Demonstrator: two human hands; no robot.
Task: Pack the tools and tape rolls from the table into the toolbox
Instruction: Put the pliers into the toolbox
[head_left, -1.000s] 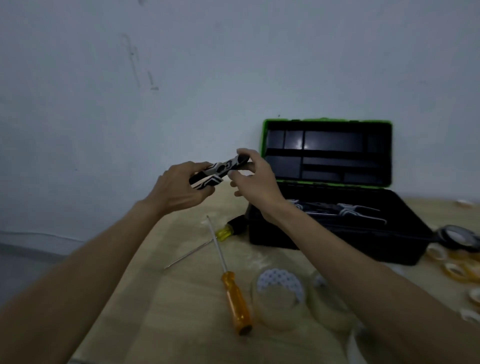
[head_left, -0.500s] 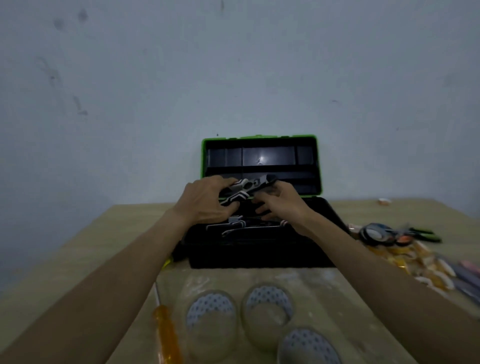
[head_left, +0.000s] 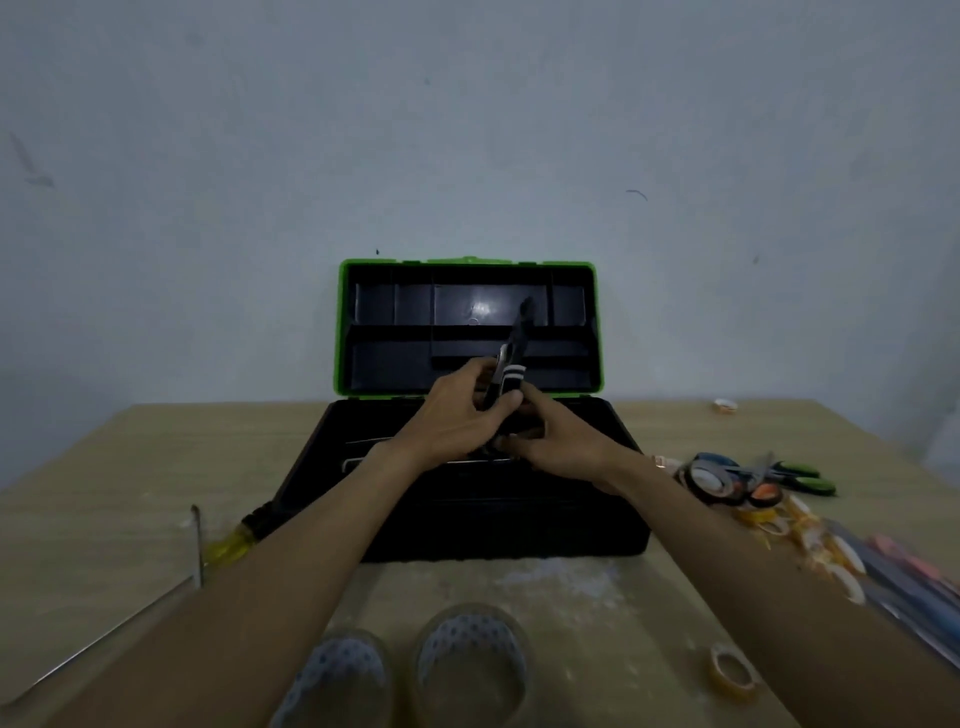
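Observation:
A black toolbox (head_left: 597, 530) with a green-rimmed lid stands open at the table's middle. Over its open tray my left hand (head_left: 457, 415) grips the black-and-white handles of a pair of pliers (head_left: 511, 358), which points upward in front of the lid. My right hand (head_left: 561, 436) is just beside and below it, fingers curled at the lower ends of the handles. Other silver-and-black tools lie in the tray, mostly hidden by my hands. On the right lie dark tape rolls (head_left: 714, 478) and green-handled scissors (head_left: 800, 478).
Two clear tape rolls (head_left: 467, 660) lie near the front edge. A yellow-handled screwdriver (head_left: 228, 545) lies left of the box, with a metal shaft (head_left: 197, 540) beside it. Small yellow tape rolls (head_left: 800, 530) and flat coloured items (head_left: 904, 577) crowd the right side. One small roll (head_left: 732, 675) lies at front right.
Both hands carried the pliers from the left of the table to above the toolbox tray. The pliers tipped from lying sideways to pointing up. The view swung to face the box.

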